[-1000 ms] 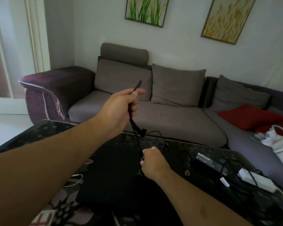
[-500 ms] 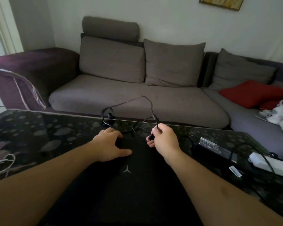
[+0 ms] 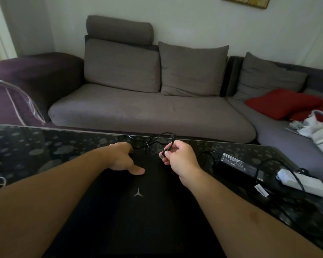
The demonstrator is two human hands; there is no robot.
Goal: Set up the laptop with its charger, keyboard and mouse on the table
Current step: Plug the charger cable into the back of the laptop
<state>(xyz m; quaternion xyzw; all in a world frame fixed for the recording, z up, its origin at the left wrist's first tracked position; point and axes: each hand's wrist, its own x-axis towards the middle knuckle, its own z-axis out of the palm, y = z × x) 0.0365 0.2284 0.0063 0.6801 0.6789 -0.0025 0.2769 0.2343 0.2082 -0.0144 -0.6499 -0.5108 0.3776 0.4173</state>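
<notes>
So the black laptop is lying closed on the dark patterned glass table, logo up. The person's left hand rests on the lid near its far edge, thumb stretched flat; the other fingers are hidden, so I can't tell if they've got hold of anything. The right hand pinches a thin black cable just behind its metal plug, held above the lid. The charger brick sits on the table just right of the laptop, with a white power strip beside it. Grey sofa behind.
</notes>
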